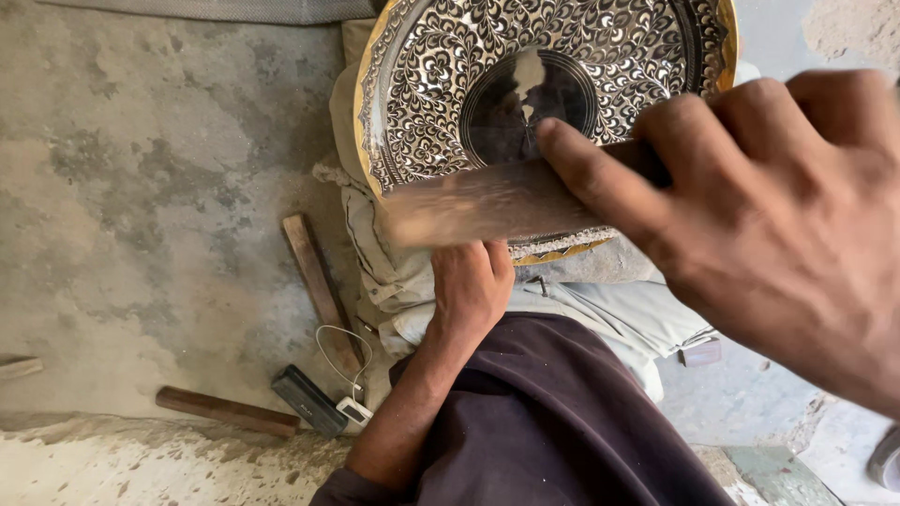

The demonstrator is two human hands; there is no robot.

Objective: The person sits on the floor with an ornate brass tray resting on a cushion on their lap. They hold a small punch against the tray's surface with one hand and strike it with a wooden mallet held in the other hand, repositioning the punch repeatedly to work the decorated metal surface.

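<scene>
Your right hand has its fingers clamped around a wooden stick, forefinger stretched along it, and the blurred stick lies across the lower part of the engraved metal plate. The plate rests tilted on pale cloth over your lap. Your left hand sits at the plate's lower rim, its fingers hidden behind the stick, so I cannot tell their state. Wooden sticks lie on the concrete floor.

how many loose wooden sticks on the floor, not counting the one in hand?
3. One long stick lies beside the cloth, one lies lower left near the dark block, and one end shows at the left edge. Others may be hidden under the cloth or the person's lap.
</scene>
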